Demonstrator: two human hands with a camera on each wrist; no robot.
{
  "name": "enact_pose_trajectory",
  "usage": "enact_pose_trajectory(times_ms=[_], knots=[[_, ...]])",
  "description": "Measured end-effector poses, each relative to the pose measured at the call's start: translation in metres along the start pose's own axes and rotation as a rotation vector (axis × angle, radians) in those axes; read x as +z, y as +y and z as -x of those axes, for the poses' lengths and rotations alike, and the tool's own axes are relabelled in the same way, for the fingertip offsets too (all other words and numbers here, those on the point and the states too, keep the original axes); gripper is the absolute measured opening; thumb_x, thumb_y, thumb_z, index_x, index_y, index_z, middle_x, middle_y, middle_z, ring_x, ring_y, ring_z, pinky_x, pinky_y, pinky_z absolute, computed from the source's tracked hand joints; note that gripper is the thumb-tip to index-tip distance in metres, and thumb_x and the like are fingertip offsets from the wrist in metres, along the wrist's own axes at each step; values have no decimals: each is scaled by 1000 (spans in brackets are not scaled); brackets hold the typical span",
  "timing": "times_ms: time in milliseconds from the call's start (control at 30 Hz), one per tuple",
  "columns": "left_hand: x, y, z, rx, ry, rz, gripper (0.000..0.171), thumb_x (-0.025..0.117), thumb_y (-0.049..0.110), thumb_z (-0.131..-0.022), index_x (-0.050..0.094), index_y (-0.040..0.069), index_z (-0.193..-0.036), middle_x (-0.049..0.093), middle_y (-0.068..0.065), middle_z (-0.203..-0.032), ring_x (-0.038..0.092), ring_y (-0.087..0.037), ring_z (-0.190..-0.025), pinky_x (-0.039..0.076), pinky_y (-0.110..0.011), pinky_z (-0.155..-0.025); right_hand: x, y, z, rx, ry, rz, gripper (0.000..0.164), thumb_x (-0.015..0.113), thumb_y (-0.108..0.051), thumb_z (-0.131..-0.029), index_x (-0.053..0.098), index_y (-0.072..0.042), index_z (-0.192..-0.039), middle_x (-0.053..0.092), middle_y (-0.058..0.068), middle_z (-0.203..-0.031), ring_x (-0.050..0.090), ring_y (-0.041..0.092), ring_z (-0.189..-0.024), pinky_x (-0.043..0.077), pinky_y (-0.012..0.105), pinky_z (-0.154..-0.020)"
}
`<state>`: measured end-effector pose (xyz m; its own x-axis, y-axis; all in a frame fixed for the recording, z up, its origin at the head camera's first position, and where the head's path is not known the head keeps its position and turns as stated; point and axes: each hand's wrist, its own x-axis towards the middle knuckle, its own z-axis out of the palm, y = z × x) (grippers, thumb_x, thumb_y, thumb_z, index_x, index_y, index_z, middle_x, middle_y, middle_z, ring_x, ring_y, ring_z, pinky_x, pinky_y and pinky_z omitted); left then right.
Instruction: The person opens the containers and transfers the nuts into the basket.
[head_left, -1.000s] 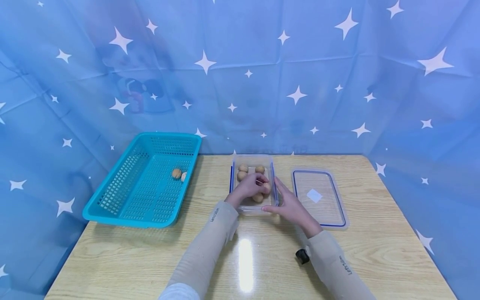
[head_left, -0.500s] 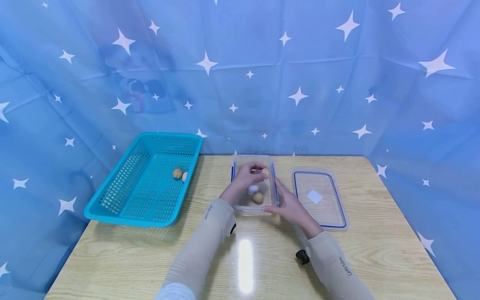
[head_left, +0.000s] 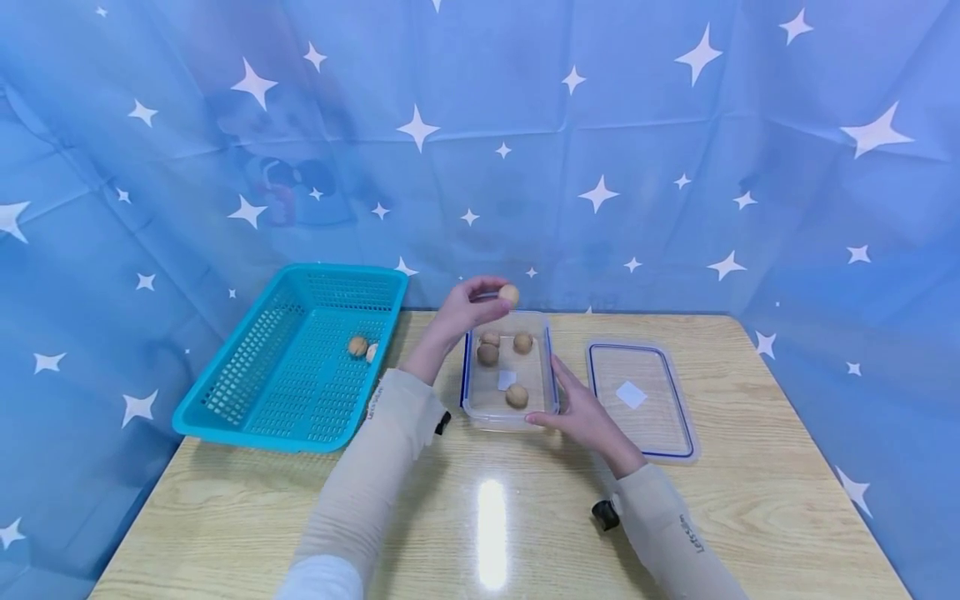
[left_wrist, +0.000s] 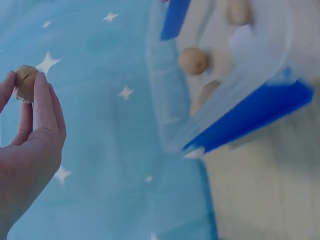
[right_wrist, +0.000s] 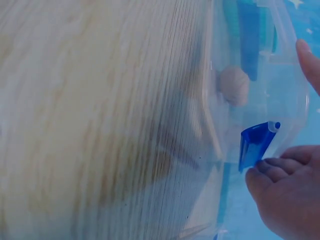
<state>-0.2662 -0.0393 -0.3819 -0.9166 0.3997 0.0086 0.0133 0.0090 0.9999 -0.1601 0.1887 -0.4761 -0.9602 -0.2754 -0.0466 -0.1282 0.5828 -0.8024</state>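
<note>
Head view shows the left hand (head_left: 459, 315) pinching a walnut (head_left: 509, 295) between thumb and fingertips, raised at the far end of the clear box (head_left: 483, 398); whether over or past its rim, I cannot tell. The box, holding four other walnuts (head_left: 522, 342), lies right of and nearer the person than that hand, its long axis running away from them. Closer is the right hand (head_left: 588, 417), gripping its near right corner.

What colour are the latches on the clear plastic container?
The latches are blue, showing best in the left wrist view.
</note>
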Motion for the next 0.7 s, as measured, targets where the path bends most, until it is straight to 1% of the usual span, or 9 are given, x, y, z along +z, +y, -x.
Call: enact_pose_trajectory(times_ms=[167, 233, 400, 533, 700], knots=[[-21, 24, 7, 6, 70, -21, 47, 71, 14, -93, 56, 11, -137, 58, -12, -137, 56, -26, -130, 48, -40, -109, 0, 0, 1, 3, -1, 3, 113, 80, -42, -83, 6, -5, -160, 5, 19, -168, 11, 44, -153, 20, 61, -122], [-31, 32, 10, 8, 94, -21, 49, 71, 14, -92, 55, 11, -138, 56, -12, -140, 55, -26, -131, 47, -40, -110, 0, 0, 1, 3, -2, 0, 113, 80, -42, -83, 6, -5, -160, 5, 19, -168, 11, 43, -153, 19, 61, -122], [-56, 50, 16, 15, 167, -16, 50, 70, 11, -93, 53, 9, -140, 53, -14, -144, 54, -26, -132, 49, -37, -109, 0, 1, 1, -10, 2, 0, 115, 80, -43, -82, 6, -5, -160, 5, 20, -167, 10, 43, -153, 16, 59, -123], [-77, 56, 25, 14, 239, -9, 48, 69, 14, -94, 54, 11, -140, 51, -11, -145, 56, -23, -130, 50, -35, -109, 0, 2, 0, -13, 3, 2, 115, 80, -44, -82, 6, -6, -161, 6, 19, -168, 10, 42, -154, 16, 59, -123], [-101, 56, 35, 5, 293, 19, 48, 69, 17, -94, 54, 12, -140, 50, -6, -142, 58, -20, -125, 45, -39, -113, 0, 2, 1, -11, 2, 0, 114, 80, -44, -82, 6, -7, -161, 6, 19, -168, 10, 42, -153, 16, 61, -123]])
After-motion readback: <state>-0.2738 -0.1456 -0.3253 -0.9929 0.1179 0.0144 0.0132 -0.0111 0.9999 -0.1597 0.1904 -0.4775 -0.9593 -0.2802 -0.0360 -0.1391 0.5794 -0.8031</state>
